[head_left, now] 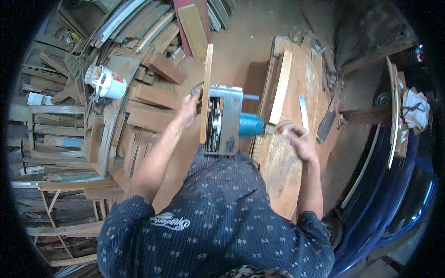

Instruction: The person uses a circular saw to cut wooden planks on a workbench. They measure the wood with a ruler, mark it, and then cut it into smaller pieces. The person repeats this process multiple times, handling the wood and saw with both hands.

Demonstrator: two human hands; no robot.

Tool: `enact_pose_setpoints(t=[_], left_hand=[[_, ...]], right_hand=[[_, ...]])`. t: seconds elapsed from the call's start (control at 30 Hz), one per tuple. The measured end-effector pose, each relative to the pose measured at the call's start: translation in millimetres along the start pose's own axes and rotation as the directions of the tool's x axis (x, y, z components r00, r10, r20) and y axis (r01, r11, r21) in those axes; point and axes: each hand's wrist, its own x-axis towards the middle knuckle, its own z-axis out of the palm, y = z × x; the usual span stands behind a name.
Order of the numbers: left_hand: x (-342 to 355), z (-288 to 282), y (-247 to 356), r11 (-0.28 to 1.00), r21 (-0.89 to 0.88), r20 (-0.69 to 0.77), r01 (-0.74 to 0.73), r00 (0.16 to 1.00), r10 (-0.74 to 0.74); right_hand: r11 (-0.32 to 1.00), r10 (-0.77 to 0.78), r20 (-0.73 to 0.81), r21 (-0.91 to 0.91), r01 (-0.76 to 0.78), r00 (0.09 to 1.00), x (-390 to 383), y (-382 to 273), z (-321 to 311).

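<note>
A power saw [222,120] with a grey metal plate, exposed blade and teal motor [250,124] sits upright at my waist, a narrow wooden strip [208,74] along its left side. My left hand [189,107] is closed on its left part, fingers partly hidden behind the strip. My right hand [294,138] is open, fingers loosely curved, just right of the motor's end and a small wood block. A pale board [281,85] lies on the wooden workbench [287,185] beyond it, and a thin metal straightedge [303,111] lies to its right.
Timber offcuts [153,116] and old frames [55,139] fill the left side, with a white bucket [111,85] among them. A dark blue car [403,199] stands at the right below a plank pile [396,116]. More boards [192,30] lean at the back.
</note>
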Motion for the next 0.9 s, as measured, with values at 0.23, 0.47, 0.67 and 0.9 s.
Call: enact_pose_setpoints(t=[0.23,0.47,0.67,0.9], left_hand=[[9,29,11,1.0,-0.005,0.06,0.005,0.998,-0.004],[20,21,11,0.999,0.019,0.055,0.025,0.998,-0.026],[27,25,10,1.0,0.026,0.063,0.017,0.998,-0.019],[12,30,19,1.0,-0.016,0.087,-0.007,0.996,0.009]], right_hand=[[0.753,-0.656,0.631,0.588,0.297,0.414,-42,-127,136],[0.794,-0.189,-0.163,0.555,0.249,0.968,-19,-108,79],[0.836,-0.539,0.716,0.517,0.182,0.443,-28,-100,113],[0.795,-0.165,-0.58,0.4,0.455,0.798,110,18,-51]])
